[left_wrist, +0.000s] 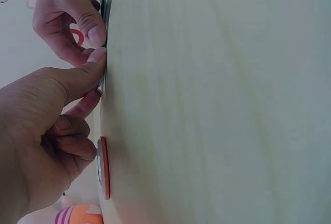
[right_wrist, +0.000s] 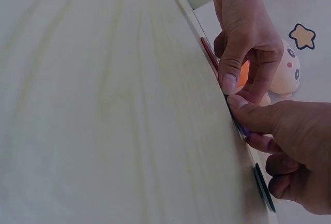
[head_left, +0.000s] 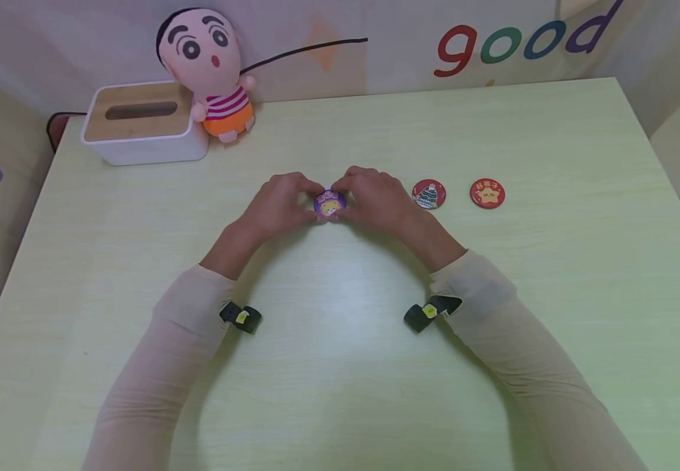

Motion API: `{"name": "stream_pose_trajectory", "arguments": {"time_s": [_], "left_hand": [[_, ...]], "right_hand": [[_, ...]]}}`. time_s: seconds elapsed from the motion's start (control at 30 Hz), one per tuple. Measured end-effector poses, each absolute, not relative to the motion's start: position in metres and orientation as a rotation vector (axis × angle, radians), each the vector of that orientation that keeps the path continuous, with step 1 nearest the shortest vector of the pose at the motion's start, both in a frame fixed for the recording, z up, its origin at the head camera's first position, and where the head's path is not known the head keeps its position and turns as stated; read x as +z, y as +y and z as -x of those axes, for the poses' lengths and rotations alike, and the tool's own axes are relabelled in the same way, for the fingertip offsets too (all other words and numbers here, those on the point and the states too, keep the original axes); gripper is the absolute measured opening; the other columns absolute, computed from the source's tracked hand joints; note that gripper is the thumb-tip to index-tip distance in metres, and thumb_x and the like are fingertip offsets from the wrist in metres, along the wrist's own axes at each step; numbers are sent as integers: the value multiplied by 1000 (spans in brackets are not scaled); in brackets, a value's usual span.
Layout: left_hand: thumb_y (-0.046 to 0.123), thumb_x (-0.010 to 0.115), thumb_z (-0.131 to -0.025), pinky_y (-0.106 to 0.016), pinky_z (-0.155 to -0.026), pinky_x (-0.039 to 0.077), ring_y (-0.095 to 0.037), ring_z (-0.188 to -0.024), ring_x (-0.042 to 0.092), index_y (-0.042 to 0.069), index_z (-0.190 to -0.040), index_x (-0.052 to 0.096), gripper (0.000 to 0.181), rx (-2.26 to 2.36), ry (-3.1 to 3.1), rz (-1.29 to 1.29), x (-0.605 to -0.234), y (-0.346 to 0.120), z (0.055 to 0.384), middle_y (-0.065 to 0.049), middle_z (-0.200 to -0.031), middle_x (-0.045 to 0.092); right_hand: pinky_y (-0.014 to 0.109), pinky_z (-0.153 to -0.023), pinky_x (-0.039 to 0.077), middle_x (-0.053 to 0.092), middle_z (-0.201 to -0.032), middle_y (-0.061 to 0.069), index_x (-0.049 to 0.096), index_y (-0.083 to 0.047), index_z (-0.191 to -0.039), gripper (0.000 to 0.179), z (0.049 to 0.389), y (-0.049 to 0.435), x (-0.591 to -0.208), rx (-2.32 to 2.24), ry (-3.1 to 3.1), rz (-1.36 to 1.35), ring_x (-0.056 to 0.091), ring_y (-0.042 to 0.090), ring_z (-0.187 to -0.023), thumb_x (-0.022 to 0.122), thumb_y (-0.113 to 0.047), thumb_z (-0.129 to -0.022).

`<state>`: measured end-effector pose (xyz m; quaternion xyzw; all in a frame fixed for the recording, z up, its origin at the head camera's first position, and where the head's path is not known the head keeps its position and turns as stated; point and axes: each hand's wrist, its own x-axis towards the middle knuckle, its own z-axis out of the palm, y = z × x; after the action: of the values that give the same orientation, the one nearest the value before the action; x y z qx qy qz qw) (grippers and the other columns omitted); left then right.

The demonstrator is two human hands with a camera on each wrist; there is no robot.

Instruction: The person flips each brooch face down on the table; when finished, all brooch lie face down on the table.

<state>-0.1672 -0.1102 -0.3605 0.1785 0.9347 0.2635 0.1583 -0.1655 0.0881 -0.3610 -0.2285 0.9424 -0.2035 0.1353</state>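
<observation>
A round purple badge [head_left: 329, 203] with a yellow bear face lies on the table between both hands. My left hand [head_left: 281, 203] pinches its left edge with thumb and index finger. On the opposite edge, my right hand [head_left: 380, 199] pinches it the same way, and the two thumbs almost meet. A red badge with a Christmas tree [head_left: 429, 194] lies just right of the right hand, and a red badge with a star [head_left: 487, 193] farther right. Beside the left hand's curled fingers, the left wrist view has another red-edged badge [left_wrist: 105, 167], hidden in the head view.
A white tissue box [head_left: 157, 149] with a wooden lid stands at the table's back left corner. Against it leans a plush doll [head_left: 228, 108] in striped top and orange shorts. A printed curtain [head_left: 399, 46] hangs behind the pale wooden table [head_left: 328, 366].
</observation>
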Motion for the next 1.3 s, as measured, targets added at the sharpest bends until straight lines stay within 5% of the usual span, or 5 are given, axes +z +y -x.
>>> {"name": "stream_pose_trajectory", "arguments": {"time_s": [0.8,1.3], "left_hand": [[18,82,-86,-45,-116,42,-28,-129,56,6,-132,67,50,779,2643,-485,-356,-107,167,-11,-131,69],[16,83,-85,-44,-111,45,-27,-120,58,5,-131,66,50,822,2645,-501,-355,-107,166,-12,-123,71]], "right_hand": [[43,-102,51,70,-127,7,67,-12,-133,55,166,88,-361,-653,2721,640,63,25,-117,83,-34,-86],[44,-102,50,74,-123,7,68,-11,-130,55,165,87,-362,-669,2760,657,65,24,-115,84,-35,-84]]}}
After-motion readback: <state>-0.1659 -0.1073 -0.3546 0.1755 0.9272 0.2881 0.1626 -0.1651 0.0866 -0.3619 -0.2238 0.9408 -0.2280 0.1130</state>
